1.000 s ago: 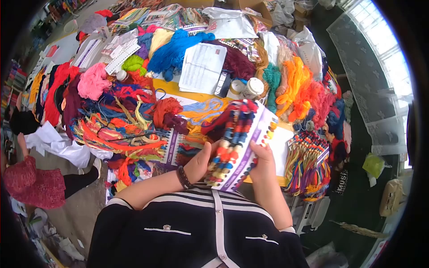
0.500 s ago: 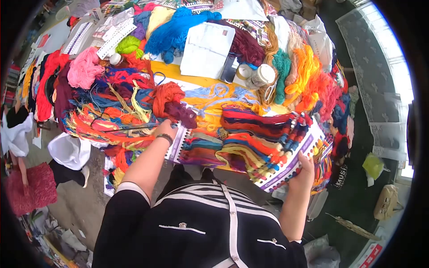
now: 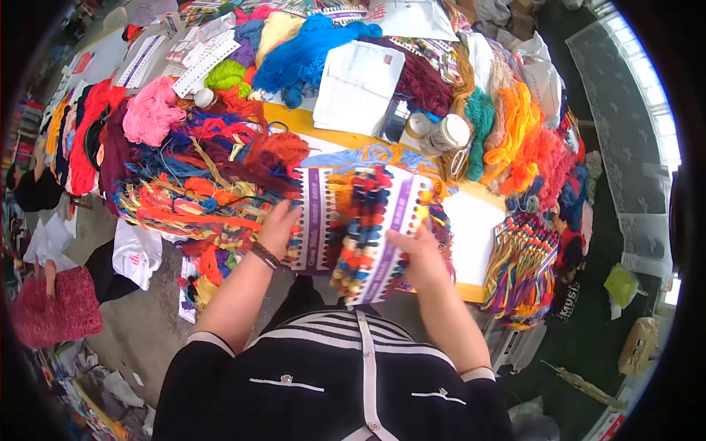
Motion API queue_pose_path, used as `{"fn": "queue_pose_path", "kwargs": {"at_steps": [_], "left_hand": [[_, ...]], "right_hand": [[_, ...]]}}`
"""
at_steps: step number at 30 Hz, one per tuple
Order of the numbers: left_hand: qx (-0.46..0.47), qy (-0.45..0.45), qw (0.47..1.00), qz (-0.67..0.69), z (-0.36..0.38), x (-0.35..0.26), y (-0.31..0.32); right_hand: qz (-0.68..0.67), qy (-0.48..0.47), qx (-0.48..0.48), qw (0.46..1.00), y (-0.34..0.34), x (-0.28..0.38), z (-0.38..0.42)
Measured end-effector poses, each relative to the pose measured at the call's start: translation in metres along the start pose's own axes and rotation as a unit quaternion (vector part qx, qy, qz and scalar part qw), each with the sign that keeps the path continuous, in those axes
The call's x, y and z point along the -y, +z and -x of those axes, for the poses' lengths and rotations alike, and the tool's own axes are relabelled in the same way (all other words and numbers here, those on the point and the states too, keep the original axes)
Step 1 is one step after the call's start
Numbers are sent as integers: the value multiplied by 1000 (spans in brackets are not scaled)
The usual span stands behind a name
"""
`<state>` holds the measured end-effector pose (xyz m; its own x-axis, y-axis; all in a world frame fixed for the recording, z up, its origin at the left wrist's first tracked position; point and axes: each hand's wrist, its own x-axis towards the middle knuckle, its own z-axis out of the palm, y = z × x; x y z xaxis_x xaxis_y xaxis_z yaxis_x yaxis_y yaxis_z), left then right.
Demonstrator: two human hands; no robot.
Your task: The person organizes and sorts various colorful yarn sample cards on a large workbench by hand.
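Note:
Two purple-and-white cards strung with colored threads hang close together over the table's front edge. My left hand (image 3: 278,234) grips the outer edge of the left thread card (image 3: 315,220). The right thread card (image 3: 390,235), tilted, is pinched by my right hand (image 3: 421,253) at its right side. Between the cards, bunched threads in red, blue, yellow and orange show, partly blurred. An orange-red yarn bundle (image 3: 283,151) lies just beyond my left hand.
Tangled yarn (image 3: 184,198) covers the table's left part. White papers (image 3: 359,87), a white jar (image 3: 448,134) and a tape roll (image 3: 418,125) stand behind the cards. More threads (image 3: 518,272) hang at the right corner. Another person in a pink garment (image 3: 62,305) is at far left.
My right hand has moved left with its card, bringing it near the left card. The threads once stretched between them are now bunched. A white sheet on the right has come into view.

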<state>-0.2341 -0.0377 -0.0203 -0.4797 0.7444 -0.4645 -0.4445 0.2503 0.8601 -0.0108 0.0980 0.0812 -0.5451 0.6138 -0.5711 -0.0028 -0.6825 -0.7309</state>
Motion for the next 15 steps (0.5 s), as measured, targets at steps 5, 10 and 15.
{"fn": "queue_pose_path", "kwargs": {"at_steps": [5, 10, 15], "left_hand": [[10, 49, 998, -33, 1, 26, -8], [8, 37, 999, 25, 5, 26, -7], [32, 24, 994, -103, 9, 19, -28]], "right_hand": [[9, 85, -4, 996, 38, -60, -61], [-24, 170, -11, 985, 46, -81, -88], [84, 80, -3, 993, 49, -71, -83]]}}
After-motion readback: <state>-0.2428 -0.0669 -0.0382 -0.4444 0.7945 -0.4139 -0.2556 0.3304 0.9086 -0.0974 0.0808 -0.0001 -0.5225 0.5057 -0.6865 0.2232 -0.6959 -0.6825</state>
